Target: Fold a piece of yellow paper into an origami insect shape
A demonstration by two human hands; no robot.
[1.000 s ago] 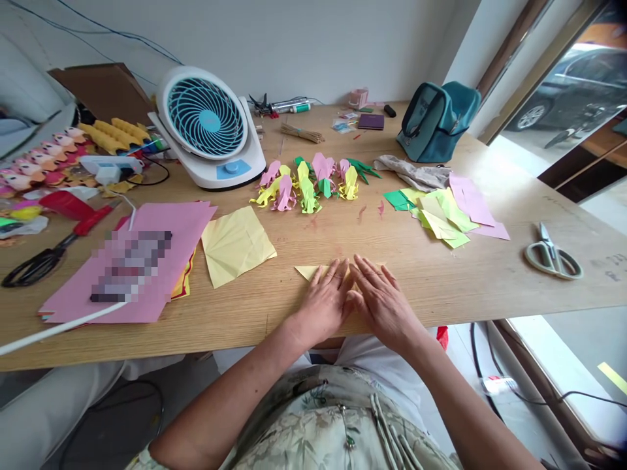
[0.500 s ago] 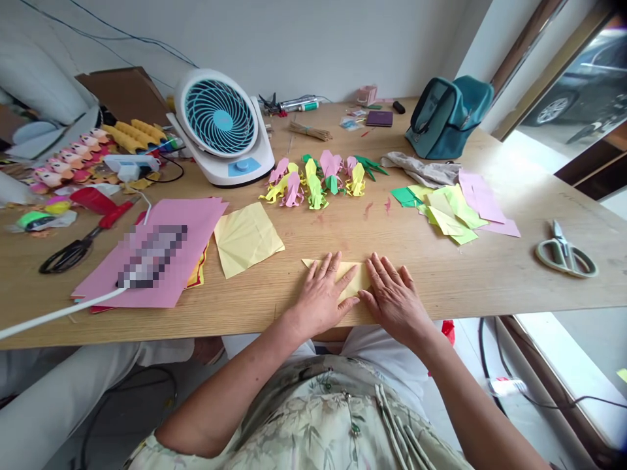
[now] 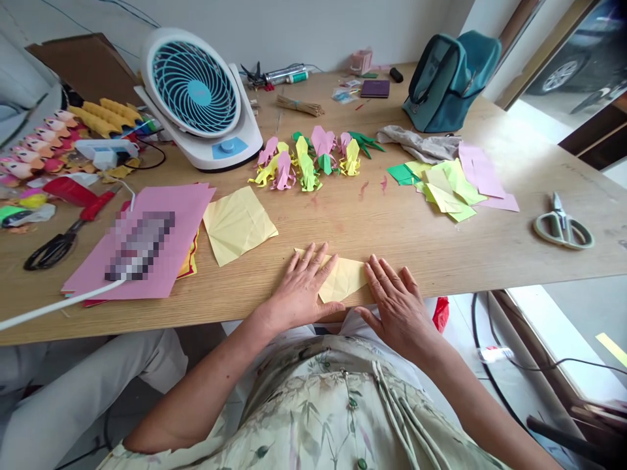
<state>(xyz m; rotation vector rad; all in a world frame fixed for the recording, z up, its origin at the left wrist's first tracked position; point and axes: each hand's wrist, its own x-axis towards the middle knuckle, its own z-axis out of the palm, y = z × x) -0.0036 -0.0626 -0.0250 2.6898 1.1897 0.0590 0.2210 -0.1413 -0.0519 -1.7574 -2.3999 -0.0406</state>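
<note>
- While both lie flat and open, left hand point(image 3: 300, 290) covers the yellow paper point(image 3: 347, 277), lower centre.
- Its right end touches the right hand point(image 3: 398, 308); long axis crosswise.

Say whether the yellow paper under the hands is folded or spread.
Folded: the yellow paper shows a pointed, creased shape; left hand flat on it, right hand at its edge.

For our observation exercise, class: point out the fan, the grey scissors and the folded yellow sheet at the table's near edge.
fan point(image 3: 196, 91): head view, centre of the blue grille.
grey scissors point(image 3: 561, 226): head view, where the handles meet.
yellow sheet point(image 3: 345, 277): head view, its bare middle.
</note>
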